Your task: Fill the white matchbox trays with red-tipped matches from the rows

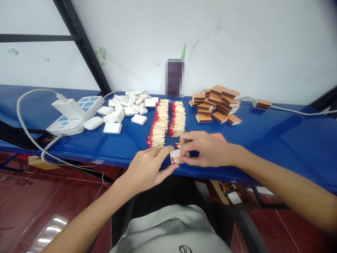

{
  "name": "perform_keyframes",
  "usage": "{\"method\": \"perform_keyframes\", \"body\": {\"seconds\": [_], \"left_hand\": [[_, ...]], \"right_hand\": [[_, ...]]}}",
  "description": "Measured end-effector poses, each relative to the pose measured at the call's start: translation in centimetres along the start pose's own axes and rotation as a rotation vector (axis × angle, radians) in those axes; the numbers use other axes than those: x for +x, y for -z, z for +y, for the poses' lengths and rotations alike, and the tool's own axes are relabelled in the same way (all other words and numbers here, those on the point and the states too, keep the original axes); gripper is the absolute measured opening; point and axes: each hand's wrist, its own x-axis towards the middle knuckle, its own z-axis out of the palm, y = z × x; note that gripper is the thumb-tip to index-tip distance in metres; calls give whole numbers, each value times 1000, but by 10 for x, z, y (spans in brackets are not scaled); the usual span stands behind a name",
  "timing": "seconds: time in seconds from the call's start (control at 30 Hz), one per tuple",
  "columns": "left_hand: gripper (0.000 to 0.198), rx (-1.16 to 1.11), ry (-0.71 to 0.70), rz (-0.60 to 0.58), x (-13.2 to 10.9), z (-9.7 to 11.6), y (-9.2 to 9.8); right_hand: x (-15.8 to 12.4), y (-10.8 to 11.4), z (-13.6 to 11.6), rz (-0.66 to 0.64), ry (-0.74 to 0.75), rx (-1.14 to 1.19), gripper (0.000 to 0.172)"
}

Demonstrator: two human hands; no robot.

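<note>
Just over the table's front edge, my left hand [147,168] grips a small white matchbox tray [173,153] between thumb and fingers. Several red-tipped matches [176,160] lie inside it. My right hand [201,149] is closed at the tray's right side, its fingertips pinched at the matches; whether it also holds the tray is hidden. Beyond my hands lie two long rows of matches, a left row [159,123] and a right row [178,119], red heads to the left. An orange matchbox sleeve [218,137] shows partly behind my right hand.
White trays [131,103] are heaped at the back left, beside a power strip [76,116] with a plugged-in charger and cables. Orange-brown matchboxes [217,102] are piled at the back right; another matchbox [262,104] sits farther right. A box [234,195] stands below the table.
</note>
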Motion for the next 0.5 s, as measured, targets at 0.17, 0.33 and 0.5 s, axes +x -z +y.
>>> {"method": "perform_keyframes", "body": {"seconds": [0.17,0.33,0.5], "left_hand": [[31,3,-4,8,-1,0,-1],[29,49,-19,-16,-2,0,-1],[26,81,-27,-48,-1,2,1]], "right_hand": [[0,1,2,184,31,39,21],[-2,16,10,130,-156,-117,20],[-1,18,14,-91,-257,-144,28]]}}
